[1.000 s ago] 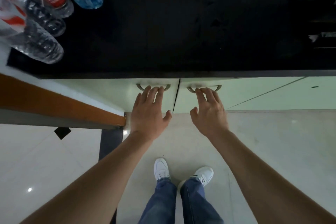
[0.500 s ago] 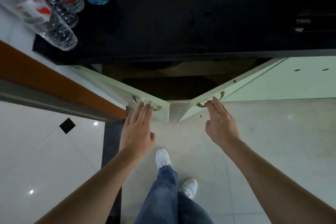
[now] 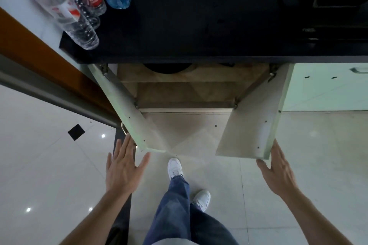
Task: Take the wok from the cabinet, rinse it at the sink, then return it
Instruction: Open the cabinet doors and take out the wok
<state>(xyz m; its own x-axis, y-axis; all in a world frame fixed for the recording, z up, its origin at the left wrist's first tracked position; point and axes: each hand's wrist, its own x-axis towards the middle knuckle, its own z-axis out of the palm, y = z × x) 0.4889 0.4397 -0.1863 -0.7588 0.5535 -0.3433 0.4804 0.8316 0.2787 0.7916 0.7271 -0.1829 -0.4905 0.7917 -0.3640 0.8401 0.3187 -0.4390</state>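
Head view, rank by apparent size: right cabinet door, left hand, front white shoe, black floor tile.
1. right cabinet door
2. left hand, though it is nearer the camera, which inflates it
3. front white shoe and black floor tile look about alike, so they are not ranked against each other

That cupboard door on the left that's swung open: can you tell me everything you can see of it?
The left door stands wide open, hinged just under the black countertop. Its inner face looks like smooth grey board with a few small screw marks, and its edge is pale green. A metal hinge shows at the top, and a curved metal handle peeks out from its outer side. The left hand, fingers straight, reaches up beside the free end near the handle. Whether it touches the door cannot be told.
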